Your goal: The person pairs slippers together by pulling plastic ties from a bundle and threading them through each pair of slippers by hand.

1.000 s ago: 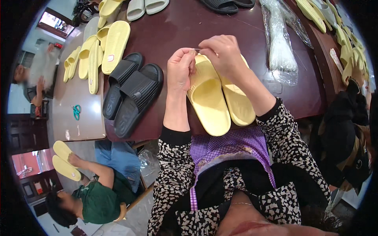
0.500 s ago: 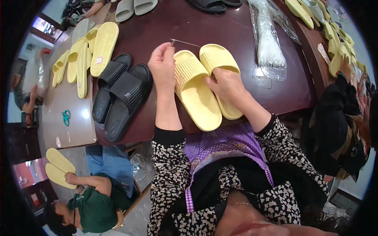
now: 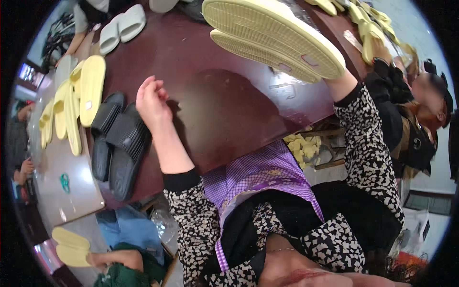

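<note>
Showing their ribbed soles in the head view, a pair of yellow slide slippers [image 3: 275,36] hangs raised above the far right part of the dark red table [image 3: 224,129]. The two slant from far left to near right, one partly covering the other, and each sole bears a small pink-edged label [image 3: 310,60]. The right forearm [image 3: 342,89] reaches to the near right end of the pair; the right hand itself is hidden behind the soles, so I cannot tell how its fingers close. The left hand [image 3: 155,103] is well apart from the pair, over the left part of the table, its fingers loosely bent and slack, just beside a pair of black slide slippers [image 3: 126,138] that overlap each other. Farther left, more yellow slides [image 3: 93,88] stand by the pale side table [image 3: 71,201], which bears teal scissors [image 3: 65,182]. Light grey slides [image 3: 110,38] lie at the far left. On the far right, a co-worker's hand [image 3: 378,50] touches yellow slides there. At the near left, a person in a green shirt [image 3: 129,265] holds two yellow soles [image 3: 69,241]. Yellow scraps [image 3: 302,148] lie below the table's near right edge, beside the purple checked apron [image 3: 267,179]
</note>
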{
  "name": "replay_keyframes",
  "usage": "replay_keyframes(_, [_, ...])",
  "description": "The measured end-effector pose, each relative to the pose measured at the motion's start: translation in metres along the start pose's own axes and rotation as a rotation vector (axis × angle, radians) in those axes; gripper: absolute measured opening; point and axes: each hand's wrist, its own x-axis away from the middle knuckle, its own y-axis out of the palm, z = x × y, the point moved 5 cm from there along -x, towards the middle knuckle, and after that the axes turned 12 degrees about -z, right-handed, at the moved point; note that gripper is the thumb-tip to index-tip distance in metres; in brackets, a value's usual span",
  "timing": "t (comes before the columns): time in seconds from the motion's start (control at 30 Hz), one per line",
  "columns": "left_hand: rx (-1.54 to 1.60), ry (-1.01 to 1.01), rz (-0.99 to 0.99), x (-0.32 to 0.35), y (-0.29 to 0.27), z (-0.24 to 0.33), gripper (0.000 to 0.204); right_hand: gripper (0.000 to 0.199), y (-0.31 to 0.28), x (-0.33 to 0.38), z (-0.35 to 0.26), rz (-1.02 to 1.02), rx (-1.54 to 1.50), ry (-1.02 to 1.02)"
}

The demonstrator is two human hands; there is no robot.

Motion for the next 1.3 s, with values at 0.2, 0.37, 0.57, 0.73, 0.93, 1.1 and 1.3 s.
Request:
replay_keyframes(0.2, [0.035,-0.057,-0.070,-0.004,-0.007,-0.012,0.021,0.029,-0.030,-0.005,-0.047,-0.115,-0.081,-0.052])
replay_keyframes(0.37, [0.003,-0.092,-0.095,-0.005,-0.011,-0.019,0.020,0.037,-0.073,-0.043,-0.062,0.020,0.982,0.111])
replay_keyframes(0.57, [-0.045,-0.117,-0.130,-0.012,-0.016,-0.028,0.021,0.034,-0.122,-0.047,-0.038,0.096,1.498,0.182])
replay_keyframes(0.73, [-0.096,-0.151,-0.146,-0.013,-0.023,-0.037,0.020,0.033,-0.182,-0.051,-0.030,0.207,1.644,0.088])
replay_keyframes(0.93, [-0.156,-0.124,-0.129,-0.010,-0.023,-0.039,0.016,0.035,-0.277,-0.042,-0.151,0.610,0.958,-0.156])
replay_keyframes(1.1, [-0.139,-0.150,-0.113,-0.007,-0.017,-0.041,0.012,0.029,-0.260,-0.037,-0.139,0.140,1.124,-0.351])
replay_keyframes(1.3, [-0.172,-0.185,-0.144,-0.004,-0.007,-0.035,0.013,0.023,-0.197,-0.075,-0.016,0.160,1.484,-0.305])
